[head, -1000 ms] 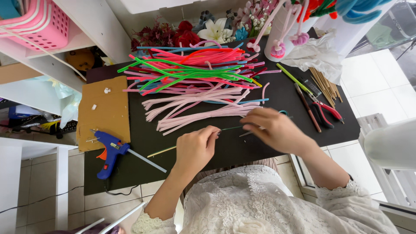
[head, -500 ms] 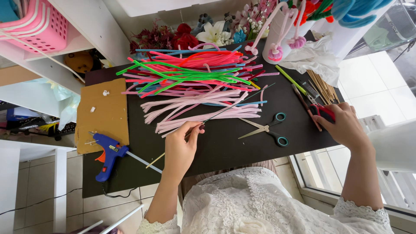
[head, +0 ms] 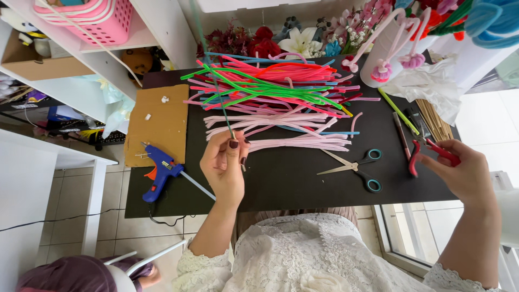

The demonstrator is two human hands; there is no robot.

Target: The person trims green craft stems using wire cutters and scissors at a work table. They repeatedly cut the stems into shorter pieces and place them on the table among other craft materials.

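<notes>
Pale tiled floor (head: 70, 194), white shelving (head: 162, 27), bright window light

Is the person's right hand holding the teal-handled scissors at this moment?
No, the teal-handled scissors lie untouched on the black table mat, while the right hand grips red-handled pliers.

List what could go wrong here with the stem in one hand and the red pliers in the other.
The thin stem, pinched upright in the left hand, points up toward the face and could poke. The right hand grips only one handle of the red pliers, so they may slip or swing. The open scissors lie between both hands, blades exposed.
</notes>
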